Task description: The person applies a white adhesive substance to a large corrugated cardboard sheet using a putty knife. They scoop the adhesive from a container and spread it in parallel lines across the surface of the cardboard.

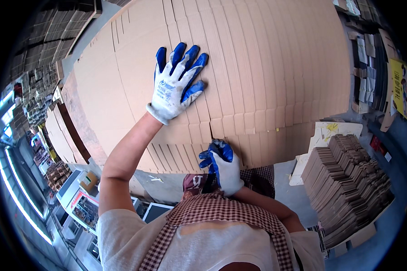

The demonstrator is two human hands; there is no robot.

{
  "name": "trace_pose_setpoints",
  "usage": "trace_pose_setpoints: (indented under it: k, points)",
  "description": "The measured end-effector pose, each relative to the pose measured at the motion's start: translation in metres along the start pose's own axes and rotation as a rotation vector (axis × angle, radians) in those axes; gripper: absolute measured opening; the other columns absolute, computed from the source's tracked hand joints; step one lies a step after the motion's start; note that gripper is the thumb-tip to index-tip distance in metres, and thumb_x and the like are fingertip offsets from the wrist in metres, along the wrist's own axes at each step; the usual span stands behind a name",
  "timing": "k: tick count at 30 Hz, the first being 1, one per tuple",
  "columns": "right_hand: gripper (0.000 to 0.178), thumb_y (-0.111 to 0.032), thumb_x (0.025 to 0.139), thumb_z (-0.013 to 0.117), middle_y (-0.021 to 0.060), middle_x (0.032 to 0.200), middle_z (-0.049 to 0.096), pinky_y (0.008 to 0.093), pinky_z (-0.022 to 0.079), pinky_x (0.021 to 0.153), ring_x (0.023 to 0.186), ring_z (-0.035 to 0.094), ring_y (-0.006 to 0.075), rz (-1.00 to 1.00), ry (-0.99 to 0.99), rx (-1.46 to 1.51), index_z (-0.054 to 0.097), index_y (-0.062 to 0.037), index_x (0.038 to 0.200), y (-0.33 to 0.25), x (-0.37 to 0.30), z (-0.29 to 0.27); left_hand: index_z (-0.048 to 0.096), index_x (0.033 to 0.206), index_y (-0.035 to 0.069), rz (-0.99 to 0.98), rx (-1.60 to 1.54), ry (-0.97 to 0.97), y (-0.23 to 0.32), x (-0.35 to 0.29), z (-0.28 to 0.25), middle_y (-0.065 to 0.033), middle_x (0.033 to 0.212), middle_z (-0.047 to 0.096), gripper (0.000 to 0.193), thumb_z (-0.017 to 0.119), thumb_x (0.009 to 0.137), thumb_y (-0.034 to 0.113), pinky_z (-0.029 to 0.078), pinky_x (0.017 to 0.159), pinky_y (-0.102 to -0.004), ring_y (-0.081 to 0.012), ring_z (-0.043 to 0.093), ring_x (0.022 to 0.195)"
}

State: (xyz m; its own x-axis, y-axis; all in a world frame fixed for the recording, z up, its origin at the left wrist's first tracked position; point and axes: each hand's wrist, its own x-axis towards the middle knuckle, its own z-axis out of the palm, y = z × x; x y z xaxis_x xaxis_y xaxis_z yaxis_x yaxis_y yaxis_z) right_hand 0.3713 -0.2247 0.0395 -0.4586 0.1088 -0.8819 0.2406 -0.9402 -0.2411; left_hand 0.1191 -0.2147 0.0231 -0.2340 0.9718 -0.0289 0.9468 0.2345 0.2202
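A large stack of flat brown cardboard sheets (267, 67), fanned in overlapping layers, fills the upper middle of the head view. My left hand (176, 83), in a white glove with blue fingers, lies flat and spread on top of the sheets. My right hand (222, 165), in the same kind of glove, is curled around the near edge of the stack, fingers hooked under the cardboard flaps. Both forearms are bare. I wear a checked apron (212, 217).
A pile of smaller folded cardboard pieces (348, 180) stands at the right on a low base. More cardboard stacks (65, 131) lie to the left. Shelves with cardboard (371, 58) line the far right. A machine table (81, 198) sits lower left.
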Motion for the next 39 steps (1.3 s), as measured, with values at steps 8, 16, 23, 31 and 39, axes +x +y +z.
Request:
trace_pose_setpoints:
  k: [8, 16, 23, 31, 39]
  points:
    - [0.017, 0.005, 0.091, 0.058, 0.0086, 0.087, 0.068, 0.0242, 0.051, 0.059, 0.069, 0.066, 0.0148, -0.038, -0.012, -0.044, 0.056, -0.0023, 0.107, -0.005, 0.007, 0.003, 0.048, 0.144, 0.021, 0.001, 0.027, -0.005, 0.000, 0.001, -0.002, -0.0075, 0.151, 0.041, 0.058, 0.058, 0.091, 0.043, 0.013, 0.118, -0.0559, -0.0317, 0.032, 0.142]
    - [0.014, 0.002, 0.092, 0.059, 0.0089, 0.087, 0.068, 0.0213, 0.049, 0.054, 0.068, 0.066, 0.0136, -0.062, 0.020, -0.054, 0.055, -0.0034, 0.105, -0.005, 0.010, 0.005, 0.046, 0.145, 0.018, -0.006, 0.016, -0.038, 0.002, 0.001, -0.007, -0.0095, 0.153, 0.038, 0.061, 0.060, 0.091, 0.042, 0.012, 0.119, -0.0552, -0.0321, 0.028, 0.145]
    - [0.013, 0.000, 0.093, 0.059, 0.0098, 0.086, 0.069, 0.0197, 0.046, 0.051, 0.067, 0.066, 0.0123, -0.121, -0.012, -0.098, 0.056, -0.0039, 0.105, 0.001, 0.009, 0.000, 0.046, 0.145, 0.016, -0.003, 0.009, -0.028, 0.003, 0.002, -0.006, -0.0102, 0.152, 0.039, 0.062, 0.060, 0.091, 0.042, 0.011, 0.119, -0.0552, -0.0324, 0.028, 0.145]
    - [0.021, -0.005, 0.093, 0.062, 0.0074, 0.090, 0.069, 0.0233, 0.049, 0.060, 0.076, 0.066, 0.0103, -0.083, -0.006, -0.107, 0.059, -0.0051, 0.113, 0.003, 0.005, -0.017, 0.048, 0.142, 0.010, 0.008, 0.035, -0.013, 0.008, 0.008, -0.004, -0.0126, 0.149, 0.043, 0.063, 0.061, 0.088, 0.039, 0.015, 0.116, -0.0551, -0.0353, 0.032, 0.141]
    - [0.035, -0.025, 0.088, 0.069, 0.0164, 0.103, 0.069, 0.0404, 0.055, 0.080, 0.090, 0.068, 0.0335, -0.634, -0.064, -1.198, 0.063, -0.0059, 0.117, -0.043, -0.010, -0.073, 0.043, 0.146, 0.009, 0.016, 0.071, -0.048, 0.009, 0.009, -0.007, -0.0133, 0.152, 0.039, 0.065, 0.060, 0.090, 0.038, 0.012, 0.118, -0.0537, -0.0352, 0.028, 0.144]
